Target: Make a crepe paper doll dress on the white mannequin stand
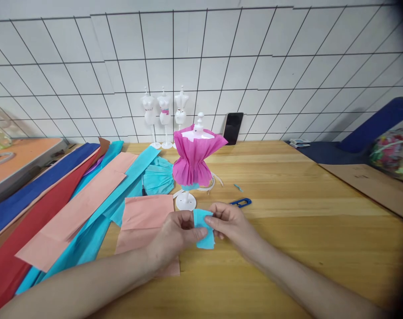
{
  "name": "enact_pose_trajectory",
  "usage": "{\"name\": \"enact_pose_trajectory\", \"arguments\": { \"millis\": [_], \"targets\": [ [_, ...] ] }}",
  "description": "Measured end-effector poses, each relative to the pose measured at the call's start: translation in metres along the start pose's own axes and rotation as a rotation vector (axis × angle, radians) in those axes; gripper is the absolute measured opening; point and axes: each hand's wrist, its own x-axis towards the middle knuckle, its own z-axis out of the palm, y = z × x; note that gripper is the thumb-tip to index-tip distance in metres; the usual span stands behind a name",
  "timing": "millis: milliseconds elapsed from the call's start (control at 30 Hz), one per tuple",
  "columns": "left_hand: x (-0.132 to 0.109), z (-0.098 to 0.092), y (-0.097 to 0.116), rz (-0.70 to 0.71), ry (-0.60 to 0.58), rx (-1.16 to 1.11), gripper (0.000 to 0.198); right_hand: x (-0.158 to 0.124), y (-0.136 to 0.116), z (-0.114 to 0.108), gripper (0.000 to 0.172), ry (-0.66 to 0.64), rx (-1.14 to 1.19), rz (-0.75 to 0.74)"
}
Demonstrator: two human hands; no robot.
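My left hand [175, 236] and my right hand [228, 223] both pinch a small folded piece of turquoise crepe paper [204, 230] just above the wooden table [287, 212]. Fingers of both hands are closed on its edges. Right behind them stands a small white mannequin [198, 128] on a round base, wearing a pleated magenta crepe paper dress [194, 161]. A pink crepe sheet [144, 221] lies under my left hand.
Long crepe strips in blue [31, 190], red [28, 230], pink [78, 208] and turquoise [121, 186] lie at the left. Blue-handled scissors [240, 203] rest right of the mannequin base. Three bare mannequins [164, 115] and a phone [232, 128] stand by the wall. Cardboard [370, 181] lies at right.
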Motion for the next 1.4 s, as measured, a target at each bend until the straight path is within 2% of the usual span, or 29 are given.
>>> {"name": "enact_pose_trajectory", "arguments": {
  "millis": [67, 133, 233, 300, 367, 433, 533, 700, 833, 900, 967, 1067, 1167, 1233, 1300, 1400],
  "targets": [
    [-0.001, 0.000, 0.000, 0.022, -0.031, -0.060, 0.028, 0.000, -0.010, -0.010, 0.019, -0.121, -0.281, -0.089],
    [-0.001, -0.002, -0.001, 0.004, 0.006, -0.104, 0.026, -0.001, -0.020, -0.029, 0.007, -0.142, -0.711, -0.230],
    [0.000, -0.004, -0.002, -0.057, 0.084, -0.146, 0.025, -0.001, -0.023, -0.067, 0.024, -0.053, -1.283, -0.301],
    [0.000, -0.004, -0.002, -0.076, 0.085, -0.194, 0.026, 0.000, -0.018, -0.089, 0.033, -0.085, -1.450, -0.261],
    [0.001, -0.004, -0.002, -0.070, 0.070, -0.261, 0.025, 0.002, -0.011, -0.100, 0.037, -0.101, -1.510, -0.215],
    [0.001, -0.004, -0.002, -0.064, 0.067, -0.309, 0.023, 0.004, -0.008, -0.101, 0.034, -0.114, -1.501, -0.182],
    [0.001, -0.004, -0.003, -0.064, 0.063, -0.349, 0.019, 0.006, -0.008, -0.091, 0.024, -0.106, -1.390, -0.170],
    [-0.001, -0.003, -0.004, -0.086, 0.064, -0.400, 0.016, 0.011, -0.005, -0.078, 0.021, -0.084, -0.821, -0.172],
    [0.000, -0.001, -0.004, -0.067, 0.083, -0.445, 0.014, 0.014, -0.003, -0.068, 0.011, -0.123, -0.568, -0.157],
    [0.000, -0.001, -0.004, -0.061, 0.105, -0.463, 0.015, 0.011, -0.002, -0.056, 0.016, -0.137, -0.322, -0.157],
    [0.001, 0.000, -0.005, -0.046, 0.116, -0.471, 0.018, 0.004, 0.000, -0.040, 0.031, -0.173, -0.134, -0.149],
    [0.001, 0.000, -0.006, -0.012, 0.103, -0.471, 0.021, -0.007, 0.002, -0.017, 0.039, -0.149, -0.137, -0.177],
    [0.000, 0.001, -0.009, -0.001, 0.092, -0.462, 0.023, -0.011, 0.003, -0.004, 0.030, -0.100, -0.116, -0.164],
    [0.000, 0.001, -0.011, -0.006, 0.092, -0.438, 0.024, -0.011, 0.003, -0.002, 0.024, -0.058, -0.126, -0.137],
    [-0.001, 0.000, -0.012, -0.011, 0.082, -0.387, 0.026, -0.009, 0.002, -0.004, 0.028, -0.026, -0.167, -0.107],
    [-0.001, -0.001, -0.010, -0.014, 0.069, -0.271, 0.027, -0.008, -0.003, -0.007, 0.025, -0.036, -0.202, -0.061]
  ]
}}
